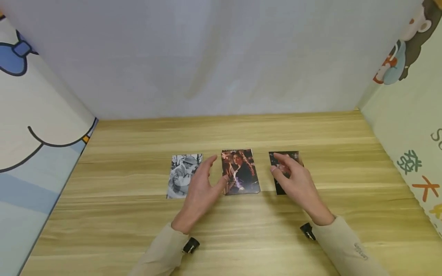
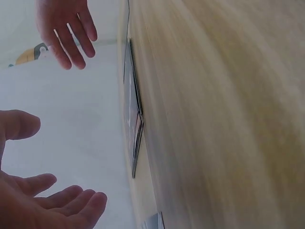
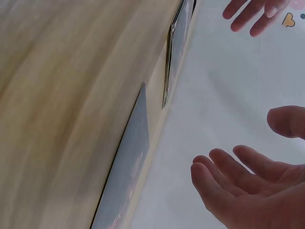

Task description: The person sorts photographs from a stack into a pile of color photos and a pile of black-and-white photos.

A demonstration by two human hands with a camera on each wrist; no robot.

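The left hand hovers with fingers straight and loose, grasping nothing, above the gap between the grey photo and the middle photo. The right hand is likewise relaxed and empty, held over the dark photo, part of which it hides. From the wrist views both palms are above the table, not touching it.

Three photos lie flat in a row near the middle of the table, apart from one another: a black-and-white one on the left, a colour portrait in the centre, a dark one on the right. The middle one may be a small stack rather than a single print; the left wrist view shows what looks like more than one edge there, but it is blurred.

Each print is likely light, thin and bendy, with a slick face that marks easily. Lying flat on smooth wood, it gives little to catch; a fingertip under a corner or a slide toward the table edge, then a pinch by the borders, seems the safest hold.

Two hands, two beige sleeves, three photo positions.
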